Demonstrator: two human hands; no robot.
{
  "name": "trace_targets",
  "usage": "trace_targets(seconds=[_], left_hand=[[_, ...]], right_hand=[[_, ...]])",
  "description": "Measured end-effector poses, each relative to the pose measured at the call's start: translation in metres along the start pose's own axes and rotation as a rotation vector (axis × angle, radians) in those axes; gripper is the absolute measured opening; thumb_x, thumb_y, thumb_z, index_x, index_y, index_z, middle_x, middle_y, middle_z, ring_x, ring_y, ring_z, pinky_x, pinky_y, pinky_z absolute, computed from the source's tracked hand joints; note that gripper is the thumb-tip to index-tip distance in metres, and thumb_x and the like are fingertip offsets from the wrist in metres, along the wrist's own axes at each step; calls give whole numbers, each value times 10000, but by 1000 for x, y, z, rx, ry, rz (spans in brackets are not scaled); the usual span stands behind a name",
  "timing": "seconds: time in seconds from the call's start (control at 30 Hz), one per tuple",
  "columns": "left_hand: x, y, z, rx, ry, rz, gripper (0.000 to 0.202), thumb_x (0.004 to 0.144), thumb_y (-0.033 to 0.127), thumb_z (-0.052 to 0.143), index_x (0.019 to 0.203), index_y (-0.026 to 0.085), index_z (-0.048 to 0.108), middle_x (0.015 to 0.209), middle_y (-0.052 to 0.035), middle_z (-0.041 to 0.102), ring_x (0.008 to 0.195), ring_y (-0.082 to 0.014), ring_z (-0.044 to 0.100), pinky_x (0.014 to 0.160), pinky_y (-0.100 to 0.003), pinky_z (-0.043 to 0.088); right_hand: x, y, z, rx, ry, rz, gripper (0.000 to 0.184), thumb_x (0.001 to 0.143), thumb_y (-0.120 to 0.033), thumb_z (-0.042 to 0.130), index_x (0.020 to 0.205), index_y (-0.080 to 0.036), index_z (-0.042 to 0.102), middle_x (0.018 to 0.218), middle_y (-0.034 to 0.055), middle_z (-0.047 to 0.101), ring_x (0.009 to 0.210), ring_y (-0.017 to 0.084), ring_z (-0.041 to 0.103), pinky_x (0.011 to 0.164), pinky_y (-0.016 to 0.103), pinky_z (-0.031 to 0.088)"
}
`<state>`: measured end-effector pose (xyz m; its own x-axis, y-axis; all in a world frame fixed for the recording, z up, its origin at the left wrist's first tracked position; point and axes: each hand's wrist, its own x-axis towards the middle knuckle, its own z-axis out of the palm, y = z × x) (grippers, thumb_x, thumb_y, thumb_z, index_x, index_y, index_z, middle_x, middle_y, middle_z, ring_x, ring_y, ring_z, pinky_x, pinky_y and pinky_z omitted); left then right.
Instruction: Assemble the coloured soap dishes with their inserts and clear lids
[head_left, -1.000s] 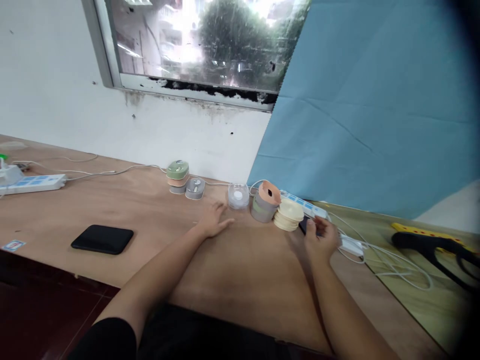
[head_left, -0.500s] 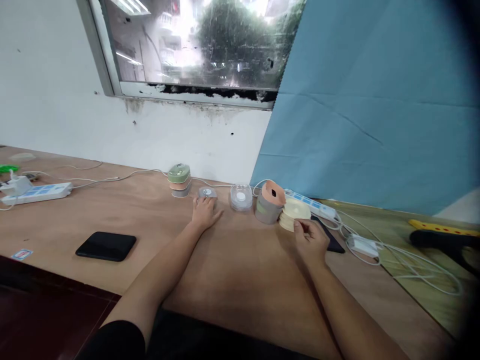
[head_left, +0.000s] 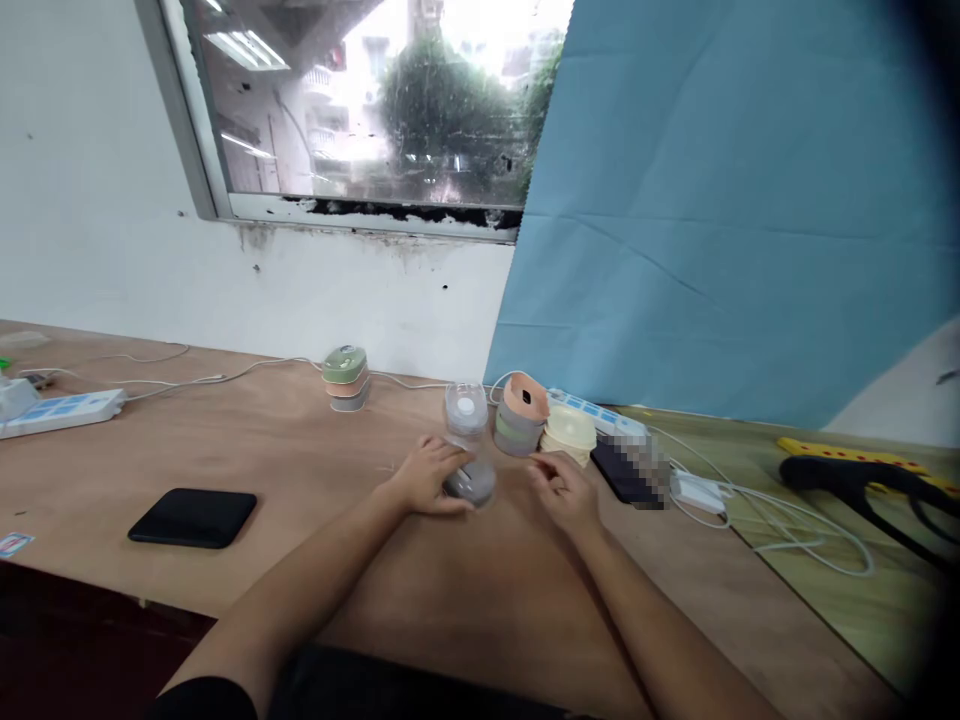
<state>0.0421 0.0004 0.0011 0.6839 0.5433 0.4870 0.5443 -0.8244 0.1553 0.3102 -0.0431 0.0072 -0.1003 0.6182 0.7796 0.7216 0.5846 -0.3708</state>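
My left hand (head_left: 435, 475) is closed round a clear plastic lid (head_left: 474, 482) with a greyish tint, blurred, just above or on the table in front of me. My right hand (head_left: 566, 495) is loosely curled, thumb near the fingers, with nothing visible in it. It is in front of a stack of cream lids (head_left: 570, 430). Behind my left hand are clear stacked lids (head_left: 466, 408) with a white round centre. Between these and the cream stack stands a stack of grey containers (head_left: 516, 432) topped by a tilted peach-coloured piece (head_left: 527, 393).
A small green, peach and grey stack (head_left: 346, 380) stands by the wall. A black phone (head_left: 193, 517) lies at left, a dark flat device (head_left: 621, 472) at right. Power strips (head_left: 64, 412), white cables (head_left: 810, 545) and a black-and-yellow tool (head_left: 862, 470) lie along the sides.
My left hand has taken the clear lid from beside the small green-topped stack and brought it right and nearer to me. My right hand has moved slightly left and nearer. The view has shifted a little.
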Motion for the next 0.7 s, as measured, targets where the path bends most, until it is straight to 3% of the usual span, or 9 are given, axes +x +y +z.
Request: trace_targets(seconds=[0.07, 0.13, 0.2, 0.33, 0.43, 0.5, 0.7], left_hand=[[2, 5, 2, -56, -13, 90, 863, 681, 772, 535, 1343, 221, 489, 1354, -150, 523, 1209, -336, 469, 1019, -463, 277], [4, 4, 4, -103, -41, 92, 837, 703, 746, 543, 1349, 217, 478, 1364, -145, 518, 1232, -336, 467, 1026, -461, 298], [4, 1, 6, -170, -93, 73, 785, 757, 692, 533, 1362, 198, 457, 1315, -142, 563, 1192, -311, 520, 1007, -431, 354], [0, -2, 5, -241, -123, 41, 880, 712, 684, 602, 1395, 168, 401, 1305, -156, 569, 1171, -312, 551, 1006, -420, 397], [0, 1, 5, -247, -126, 25, 1024, 608, 700, 684, 1423, 176, 355, 1396, -166, 483, 1240, -335, 496, 1046, -440, 372], [0, 2, 7, -276, -146, 26, 1005, 609, 680, 700, 1418, 184, 369, 1388, -152, 498, 1248, -321, 493, 1053, -428, 373], [-3, -8, 5, -417, -94, -190, 889, 594, 627, 745, 1339, 212, 496, 1292, -115, 592, 1147, -298, 580, 985, -415, 448]], right_hand=[[1, -9, 5, 68, -209, -39, 369, 810, -421, 627, 1102, -196, 625, 912, 77, 669, 789, 201, 621, 709, 315, 500], [4, -17, 9, 139, -405, -61, 515, 758, -471, 681, 1187, -201, 592, 1040, 95, 664, 908, 230, 623, 785, 336, 504], [5, -21, 11, 180, -509, -40, 508, 754, -494, 680, 1170, -211, 608, 1111, 96, 656, 995, 248, 612, 844, 354, 497], [3, -18, 15, 114, -437, 98, 355, 829, -472, 595, 1064, -214, 660, 996, 79, 695, 890, 227, 642, 788, 354, 511], [-2, -10, 17, 80, -376, 174, 313, 861, -468, 550, 986, -213, 683, 909, 71, 709, 801, 213, 649, 724, 339, 516], [-4, -4, 18, 87, -353, 219, 320, 872, -480, 526, 950, -216, 690, 901, 71, 712, 777, 210, 651, 697, 330, 517], [-6, 9, 13, 251, -408, 219, 465, 864, -538, 508, 1158, -193, 614, 978, 93, 692, 842, 218, 646, 730, 335, 525]])
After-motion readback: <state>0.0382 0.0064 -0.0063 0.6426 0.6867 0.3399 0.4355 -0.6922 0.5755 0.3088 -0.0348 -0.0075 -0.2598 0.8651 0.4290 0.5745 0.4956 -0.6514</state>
